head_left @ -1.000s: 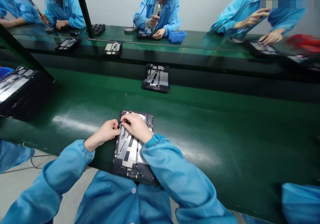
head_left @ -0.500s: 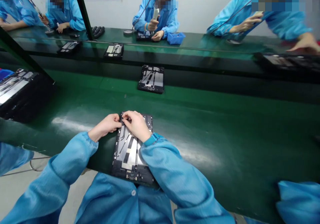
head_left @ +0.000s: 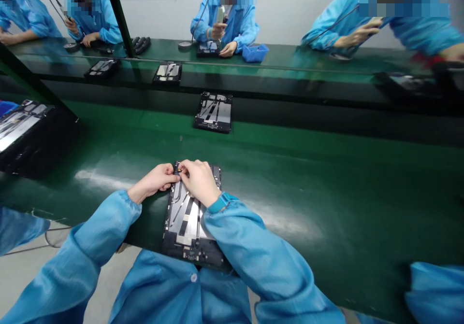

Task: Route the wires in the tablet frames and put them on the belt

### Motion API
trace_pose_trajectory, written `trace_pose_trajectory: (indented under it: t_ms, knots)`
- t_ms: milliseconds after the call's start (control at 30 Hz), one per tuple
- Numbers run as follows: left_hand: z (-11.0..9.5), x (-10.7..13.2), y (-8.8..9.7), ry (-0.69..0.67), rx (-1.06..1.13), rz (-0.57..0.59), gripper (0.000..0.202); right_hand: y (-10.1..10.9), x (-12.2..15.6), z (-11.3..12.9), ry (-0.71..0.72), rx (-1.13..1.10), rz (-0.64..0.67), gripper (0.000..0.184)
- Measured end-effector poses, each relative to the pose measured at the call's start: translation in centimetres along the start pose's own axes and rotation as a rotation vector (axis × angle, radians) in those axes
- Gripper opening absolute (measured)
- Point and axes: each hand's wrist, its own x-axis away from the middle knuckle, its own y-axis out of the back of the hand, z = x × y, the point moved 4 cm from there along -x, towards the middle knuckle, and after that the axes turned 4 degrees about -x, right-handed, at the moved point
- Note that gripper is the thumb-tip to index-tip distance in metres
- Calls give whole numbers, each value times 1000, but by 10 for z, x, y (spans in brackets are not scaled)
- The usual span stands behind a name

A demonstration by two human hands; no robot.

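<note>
An opened tablet (head_left: 190,218), its inner side up with silver plates and dark ribbon cables, lies flat at the near edge of the green bench (head_left: 275,184). At its top left corner my left hand (head_left: 161,176) is closed, the thumb pressed against the edge. My right hand (head_left: 197,179) reaches over the upper part of the tablet, thumb and fingertips pinched together near that same corner. A tiny yellowish part shows at those fingertips, too small to name. The right hand covers the tablet's upper middle.
Another opened tablet (head_left: 213,112) lies farther back on the bench, with more tablets (head_left: 167,73) on the strip behind it. At left sits a stack of tablets (head_left: 25,126). Co-workers in blue sit across, one beside a blue bin (head_left: 254,52). A dark post (head_left: 118,15) stands at left.
My left thumb has shifted slightly right onto the tablet's corner, and my right fingers have moved a little. The tablet farther back has slid left. Across the bench, the right co-worker's arm has moved.
</note>
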Motion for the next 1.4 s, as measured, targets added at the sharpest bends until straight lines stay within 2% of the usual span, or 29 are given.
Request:
trace_pose_trajectory:
  t_ms: [200,333,433,500,567,600,667,733,800,867,933,1000,1067,1133,1167,1233,1333,1400]
  knots:
    - [-1,-1,-5,52,17,-47,37,30,17,-16,16,-78,-149,13]
    - [-2,1,-6,71,7,-89,36,51,41,-43,-14,-134,-282,10]
    - [-2,4,-5,52,0,-100,31,59,60,-68,-121,-129,-353,8]
    - [1,11,-2,37,-75,-181,22,60,71,-80,-230,-74,-301,17]
    - [0,22,1,-38,-265,-314,15,57,79,-85,-284,28,-155,39]
    - [-2,29,1,-95,-386,-358,18,54,81,-84,-273,81,-71,47]
    - [-6,41,-6,-195,-594,-366,30,49,83,-78,-209,162,44,55]
    - [-8,50,-12,-240,-670,-316,38,46,81,-71,-153,155,67,54]
    - [-8,53,-12,-246,-585,-260,44,42,77,-67,-132,64,42,54]
    - [-7,52,-7,-224,-389,-230,52,39,73,-65,-108,-46,18,53]
    - [-4,49,3,-155,-200,-227,61,35,70,-63,-75,-111,22,51]
    - [-1,47,16,-71,-106,-232,71,31,69,-61,-46,-150,43,47]
    - [-2,48,38,-8,-112,-259,78,30,69,-61,-32,-190,57,42]
    - [-9,53,75,18,-184,-355,82,30,71,-62,-27,-224,54,40]
    - [-13,57,101,25,-240,-420,82,31,72,-62,-26,-236,50,40]
    - [-22,67,163,70,-386,-578,74,31,72,-63,-23,-250,43,41]
    - [-33,83,263,221,-682,-821,46,31,72,-62,-16,-241,47,36]
    - [-39,88,311,311,-829,-902,37,30,70,-60,-16,-224,50,33]
